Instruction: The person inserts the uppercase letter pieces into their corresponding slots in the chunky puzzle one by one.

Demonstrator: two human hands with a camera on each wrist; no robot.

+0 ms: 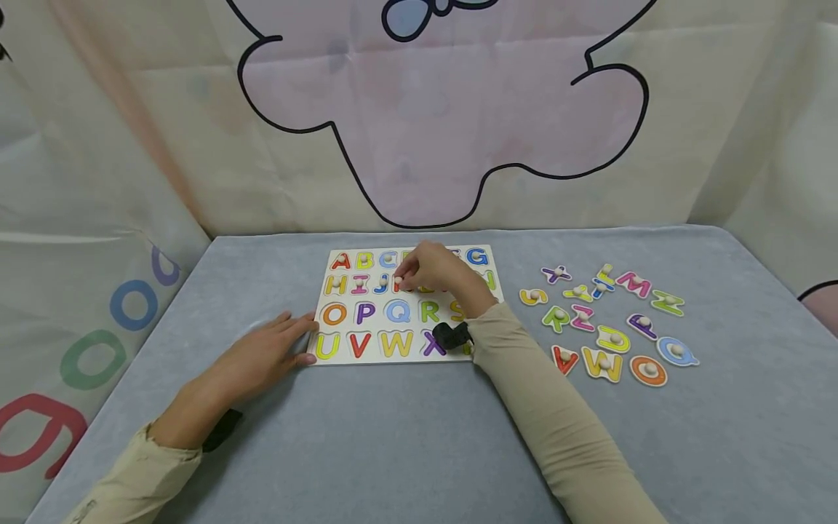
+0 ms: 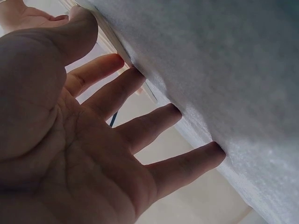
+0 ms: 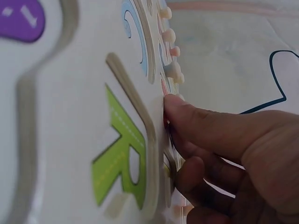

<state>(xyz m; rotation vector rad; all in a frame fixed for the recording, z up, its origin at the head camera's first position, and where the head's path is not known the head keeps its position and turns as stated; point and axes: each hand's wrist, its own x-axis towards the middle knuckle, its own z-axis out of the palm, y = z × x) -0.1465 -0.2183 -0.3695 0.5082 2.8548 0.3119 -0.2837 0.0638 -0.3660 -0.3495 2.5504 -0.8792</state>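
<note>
A white alphabet puzzle board (image 1: pixel 322 295) lies on the grey table cover (image 1: pixel 406 437). My right hand (image 1: pixel 401 280) reaches over its second row and pinches the pale knob of a letter piece just right of the blue J (image 1: pixel 382 283); my fingers hide most of the piece. In the right wrist view the right hand (image 3: pixel 187 140) curls at the board's (image 3: pixel 70 116) surface beside a printed green R (image 3: pixel 119 163). My left hand (image 1: pixel 288 342) lies flat by the board's lower left corner, fingertips touching its edge. The left wrist view shows the left hand (image 2: pixel 140 116) with straight fingers pressing on the cover (image 2: pixel 224 70).
Several loose coloured letter pieces (image 1: pixel 605 320) with knobs lie scattered on the cover right of the board. A cream curtain with a cartoon outline (image 1: pixel 445 109) hangs behind the table. Black wrist straps (image 1: pixel 450 335) sit on both arms.
</note>
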